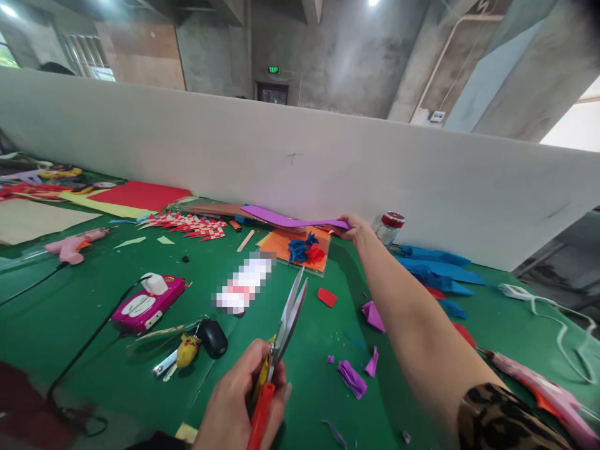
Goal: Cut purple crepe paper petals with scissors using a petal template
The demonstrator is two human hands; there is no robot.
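Low in the middle, my left hand (232,397) is closed round a pair of scissors (285,328) with a red handle. Their blades point away from me and are slightly apart; something yellow shows at the pivot. My right hand (354,229) reaches far forward to the white partition. Its fingers grip the right end of a long purple paper strip (285,219), which stretches left over other sheets. Just below that strip, blue and red crumpled paper pieces (304,250) lie on an orange sheet (276,244). A small red paper piece (327,297) lies beyond the scissor tips.
Purple scraps (352,379) and blue crepe paper (435,272) lie about my right arm. Pink glue guns (70,247) sit at both sides. A magenta power strip (149,304), keys with a yellow charm (187,351) and a red-lidded jar (391,226) stand around. The white partition (300,150) bounds the table.
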